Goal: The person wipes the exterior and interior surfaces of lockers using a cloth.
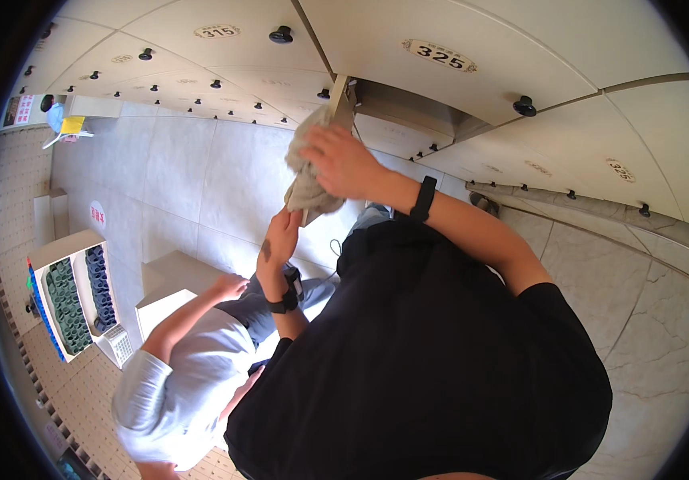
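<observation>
A pale locker door (344, 104) stands swung out from its compartment (408, 108). My right hand (340, 162) presses a bunched beige cloth (312, 196) against this door, its fingers wrapped over the fabric. Below, at the door's outer end, my left hand (279, 240) has its fingers closed on the door's edge, right by the cloth's lower end. The cloth partly hides that grip. Both wrists carry a black band.
Rows of pale lockers with black knobs (524, 106) surround the open one. At lower left a person in a white shirt (192, 384) is close to my left arm. A shoe rack (80, 296) holds green and dark blue slippers. A white chair (72, 132) stands farther off.
</observation>
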`<state>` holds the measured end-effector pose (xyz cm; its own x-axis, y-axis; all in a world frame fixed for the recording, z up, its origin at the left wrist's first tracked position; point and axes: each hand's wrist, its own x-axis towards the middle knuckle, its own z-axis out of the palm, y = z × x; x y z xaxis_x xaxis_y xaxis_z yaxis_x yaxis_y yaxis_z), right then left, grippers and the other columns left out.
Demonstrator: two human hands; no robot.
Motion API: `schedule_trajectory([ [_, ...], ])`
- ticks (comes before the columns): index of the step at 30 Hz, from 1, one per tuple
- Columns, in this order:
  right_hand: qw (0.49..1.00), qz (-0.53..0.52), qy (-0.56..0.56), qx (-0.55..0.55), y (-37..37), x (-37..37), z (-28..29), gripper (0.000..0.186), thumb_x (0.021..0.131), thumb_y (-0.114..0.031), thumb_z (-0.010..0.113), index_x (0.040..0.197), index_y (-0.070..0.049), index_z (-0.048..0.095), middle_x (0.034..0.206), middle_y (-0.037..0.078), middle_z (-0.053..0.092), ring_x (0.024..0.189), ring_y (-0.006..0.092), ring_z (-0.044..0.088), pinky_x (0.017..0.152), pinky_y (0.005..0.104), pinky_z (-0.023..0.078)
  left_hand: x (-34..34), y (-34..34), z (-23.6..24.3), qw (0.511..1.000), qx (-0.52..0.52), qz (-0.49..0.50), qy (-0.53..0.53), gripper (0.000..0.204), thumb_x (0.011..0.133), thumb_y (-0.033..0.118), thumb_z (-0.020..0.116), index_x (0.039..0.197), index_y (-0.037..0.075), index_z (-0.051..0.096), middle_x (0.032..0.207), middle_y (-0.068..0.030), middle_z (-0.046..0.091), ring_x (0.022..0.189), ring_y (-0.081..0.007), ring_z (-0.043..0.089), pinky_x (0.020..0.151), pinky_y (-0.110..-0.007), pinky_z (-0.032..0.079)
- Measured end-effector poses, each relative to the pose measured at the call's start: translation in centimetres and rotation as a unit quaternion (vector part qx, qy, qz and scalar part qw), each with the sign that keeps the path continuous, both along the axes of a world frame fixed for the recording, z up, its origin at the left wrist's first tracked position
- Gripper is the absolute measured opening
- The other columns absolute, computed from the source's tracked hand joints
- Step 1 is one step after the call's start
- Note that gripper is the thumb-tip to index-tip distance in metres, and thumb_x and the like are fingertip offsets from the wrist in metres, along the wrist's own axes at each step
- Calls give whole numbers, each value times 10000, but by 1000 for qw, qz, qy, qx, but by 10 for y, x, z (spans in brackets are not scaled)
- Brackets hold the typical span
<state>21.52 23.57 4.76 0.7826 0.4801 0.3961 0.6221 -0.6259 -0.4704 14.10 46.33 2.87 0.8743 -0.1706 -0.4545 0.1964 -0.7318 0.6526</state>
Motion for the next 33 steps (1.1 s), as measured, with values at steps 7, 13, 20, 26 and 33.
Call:
schedule_trajectory([
  [7, 979, 174, 75, 76, 0, -31, 9, 356, 653, -137, 694, 992, -75, 609, 1055, 103, 576, 1088, 280, 539, 1031, 418, 377, -15, 7, -41, 954, -291, 43, 58, 472, 877, -13, 488, 1347, -10, 460, 1250, -114, 595, 1195, -199, 512, 1023, -325, 385],
  [13, 977, 163, 100, 95, -30, -35, 8, 243, 606, -113, 656, 844, -76, 619, 941, 62, 602, 1008, 252, 563, 974, 391, 408, -3, -33, -35, 925, -341, 3, 169, 532, 849, -22, 565, 1367, 13, 451, 1328, -128, 554, 1239, -206, 500, 1046, -344, 390],
  [20, 980, 63, 84, 171, -79, -55, 3, 212, 548, -24, 588, 759, -55, 586, 977, 90, 641, 1079, 286, 571, 968, 431, 439, 28, -97, -41, 918, -276, -273, 85, 445, 841, 90, 665, 1272, 54, 560, 1218, -141, 629, 1155, -262, 587, 954, -362, 472],
  [26, 968, -67, 92, 224, -121, -73, -1, 226, 561, 24, 516, 769, -43, 574, 1039, 108, 654, 1062, 302, 573, 939, 417, 463, 61, -137, -54, 861, -229, -418, 178, 397, 852, 85, 652, 1240, 44, 581, 1187, -143, 644, 1129, -256, 601, 943, -358, 476],
  [33, 869, -279, 267, 308, -175, -112, -59, 332, 767, -11, 537, 1097, 18, 554, 1099, 194, 632, 1046, 332, 586, 929, 373, 453, 89, -191, -63, 828, -278, -462, 154, 310, 879, 72, 619, 1185, 27, 614, 1086, -134, 679, 1030, -234, 637, 890, -347, 494],
])
